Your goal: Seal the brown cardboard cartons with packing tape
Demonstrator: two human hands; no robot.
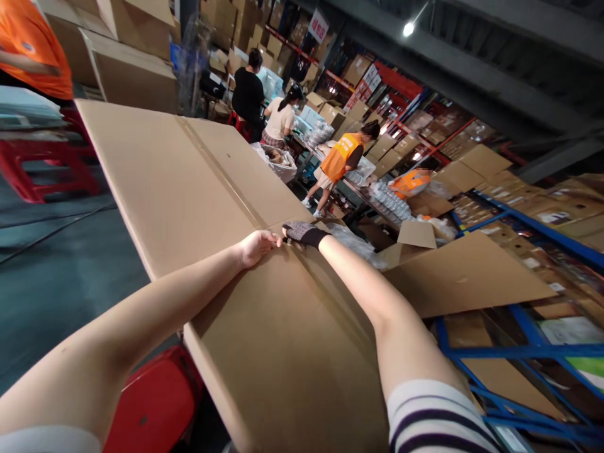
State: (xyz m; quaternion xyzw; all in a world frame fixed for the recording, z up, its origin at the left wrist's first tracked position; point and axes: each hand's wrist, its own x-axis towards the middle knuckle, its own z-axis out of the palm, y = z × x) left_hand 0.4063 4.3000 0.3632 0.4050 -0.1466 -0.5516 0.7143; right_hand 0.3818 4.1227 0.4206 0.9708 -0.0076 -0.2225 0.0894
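A large brown cardboard box (283,352) spreads out in front of me, with a strip of tape running lengthwise and a crease crossing it near my hands. At that crease, my bare left hand (257,247) rests with its fingers curled inward; what they hold, if anything, is hidden. Close beside it, almost touching, my right hand (303,233) wears a dark dotted glove with a black cuff. Its fingers are bent over the cardboard at the crease, and the fingertips are partly hidden.
Under the cardboard at the lower left is a red stool (153,402); another red stool (35,163) carries stacked pale sheets. A blue rack (509,349) with boxes stands right. An open carton (129,66) is behind. Several people work at a long table (363,198) further back.
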